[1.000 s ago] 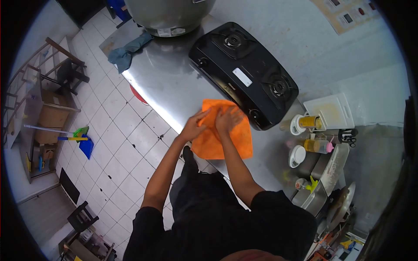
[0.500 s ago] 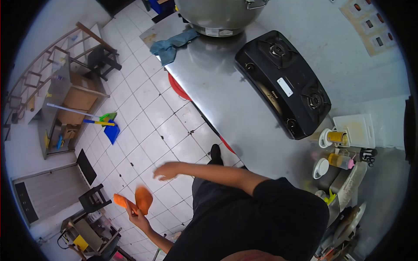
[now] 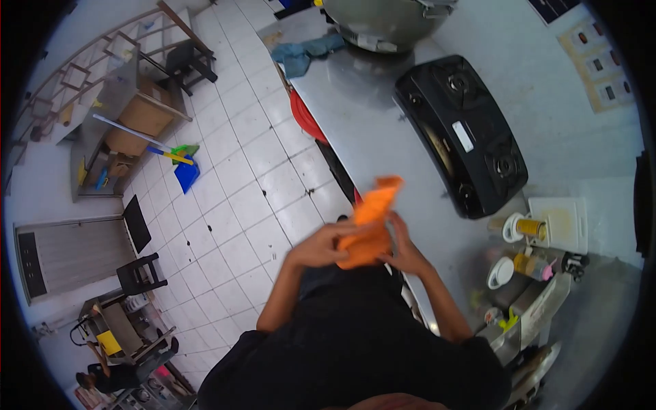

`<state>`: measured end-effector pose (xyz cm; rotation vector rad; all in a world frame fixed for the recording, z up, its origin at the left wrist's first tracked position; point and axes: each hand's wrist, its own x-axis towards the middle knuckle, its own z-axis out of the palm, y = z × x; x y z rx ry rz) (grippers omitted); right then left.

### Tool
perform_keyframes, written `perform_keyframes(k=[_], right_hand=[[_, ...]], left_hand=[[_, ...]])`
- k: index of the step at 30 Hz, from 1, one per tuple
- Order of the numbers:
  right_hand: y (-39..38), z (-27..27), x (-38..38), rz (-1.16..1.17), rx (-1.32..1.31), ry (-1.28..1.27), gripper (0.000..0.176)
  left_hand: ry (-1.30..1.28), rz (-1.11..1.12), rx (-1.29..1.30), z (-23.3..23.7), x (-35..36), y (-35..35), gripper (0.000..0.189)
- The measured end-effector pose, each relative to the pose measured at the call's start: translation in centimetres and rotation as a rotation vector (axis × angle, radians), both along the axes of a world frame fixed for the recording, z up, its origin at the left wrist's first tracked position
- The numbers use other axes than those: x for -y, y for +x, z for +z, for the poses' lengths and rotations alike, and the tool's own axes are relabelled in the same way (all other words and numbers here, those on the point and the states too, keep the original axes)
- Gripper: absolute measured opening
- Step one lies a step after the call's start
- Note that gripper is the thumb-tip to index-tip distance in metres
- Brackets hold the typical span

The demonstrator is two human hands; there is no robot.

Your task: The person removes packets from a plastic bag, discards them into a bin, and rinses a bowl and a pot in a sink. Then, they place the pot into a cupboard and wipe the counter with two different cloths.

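Observation:
An orange cloth (image 3: 372, 236) is held up in front of my body, bunched and slightly blurred, beside the edge of the steel counter (image 3: 362, 130). My left hand (image 3: 322, 246) grips its left side, fingers closed on the fabric. On the other side, my right hand (image 3: 406, 249) has the cloth pinched between thumb and fingers. The cloth's upper end sticks out toward the counter.
On the counter are a black two-burner gas stove (image 3: 465, 137), a large metal pot (image 3: 389, 24) and a blue-grey cloth (image 3: 301, 55). A cutting board (image 3: 564, 222) leans by the wall. A blue dustpan (image 3: 186, 176) lies left; a person (image 3: 123, 372) is at lower left.
The orange cloth has moved from the far left to in front of me, by the counter. My right hand, empty before, now holds it together with my left. A person has come into view.

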<state>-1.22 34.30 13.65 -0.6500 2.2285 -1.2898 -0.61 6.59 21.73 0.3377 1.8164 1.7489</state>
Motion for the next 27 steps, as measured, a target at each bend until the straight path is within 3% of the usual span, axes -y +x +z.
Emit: perform_keyframes(k=[1,3,4,6,7,8,10,11,12,13,14,15,16,17,18,19,20,21,22,23,24,25,26,27], right_hand=[[0.1,0.5,-0.3,-0.127,-0.191,0.012,0.096],[0.1,-1.1,-1.7,-0.200,-0.120,0.031,0.106],[-0.3,-1.6,-1.2,-0.270,-0.094,-0.002,0.106],[-1.0,-2.5,-0.3,-0.411,-0.049,-0.078,0.106],[-3.1,-2.2,1.1,-0.590,-0.286,0.067,0.097],[-5.4,-2.0,2.6,-0.772,-0.524,0.215,0.089],[-11.2,-8.1,4.2,-1.002,-0.603,0.464,0.073],[-14.0,-10.3,6.7,-0.969,-0.539,0.502,0.068],[-17.1,-12.8,9.8,-0.945,-0.472,0.541,0.064],[-20.8,-19.1,13.6,-0.992,-0.581,0.550,0.056],[-22.4,-19.7,18.4,-0.942,-0.734,0.437,0.048],[-23.7,-20.6,23.3,-0.766,-0.546,0.274,0.040],[-25.2,-20.6,27.3,-0.475,-0.439,0.023,0.036],[-25.3,-19.8,31.2,-0.157,-0.391,-0.161,0.038],[-24.3,-18.4,34.3,0.135,-0.234,-0.231,0.041],[-23.2,-18.1,37.2,0.417,-0.079,-0.313,0.045],[-21.1,-18.2,40.7,0.667,-0.065,-0.373,0.045],[-18.0,-18.9,42.9,0.668,-0.269,-0.527,0.043],[-15.5,-15.8,43.7,0.799,-0.118,-0.548,0.040],[-12.9,-12.8,43.2,0.743,-0.089,-0.400,0.038],[-10.9,-14.6,44.6,0.711,-0.104,-0.413,0.036],[-8.2,-13.3,42.2,0.400,-0.162,-0.481,0.035],[-7.0,-10.3,40.1,0.348,0.093,-0.343,0.042],[-6.9,-9.8,39.5,0.246,0.259,-0.509,0.050]], left_hand=[[0.237,0.013,-0.163,-0.4,-2.1,-0.6,0.075],[0.292,-0.122,-0.265,1.4,-4.6,-2.6,0.077],[0.265,-0.165,-0.145,1.8,-5.3,-3.7,0.076],[0.253,-0.141,-0.257,-1.5,-6.7,-7.1,0.072],[0.243,-0.136,-0.313,-3.3,-6.9,-9.9,0.071],[0.216,-0.012,-0.399,-6.5,-7.2,-12.9,0.068],[0.182,0.267,-0.460,-14.8,-6.2,-18.3,0.063],[0.172,0.415,-0.436,-18.8,-5.4,-20.3,0.060],[-0.005,0.529,-0.117,-22.7,-3.0,-21.1,0.056],[-0.088,0.710,0.182,-22.9,0.0,-20.8,0.052],[0.350,1.027,0.031,-27.9,2.8,-20.0,0.049],[0.156,1.173,-0.085,-39.1,9.8,-20.2,0.047],[-0.034,1.309,-0.196,-29.1,11.6,-16.3,0.041],[0.002,1.404,-0.034,-25.7,15.8,-13.2,0.039],[-0.236,1.388,-0.181,-29.5,22.7,-8.6,0.040],[-0.422,1.434,-0.363,-20.7,22.9,-5.9,0.045],[-0.431,1.363,-0.381,-17.4,26.0,-3.1,0.053],[-0.348,1.280,-0.360,-16.2,28.7,-0.7,0.062],[-0.289,1.196,-0.393,-11.2,27.2,0.3,0.069],[-0.215,1.097,-0.357,-10.3,29.2,1.5,0.070],[-0.140,1.017,-0.324,-9.7,30.5,1.9,0.071],[-0.128,1.008,-0.338,-8.7,29.7,0.8,0.071],[0.037,0.898,-0.248,-6.9,28.3,-0.4,0.073],[0.195,0.778,-0.149,-5.1,26.5,-1.4,0.074]])
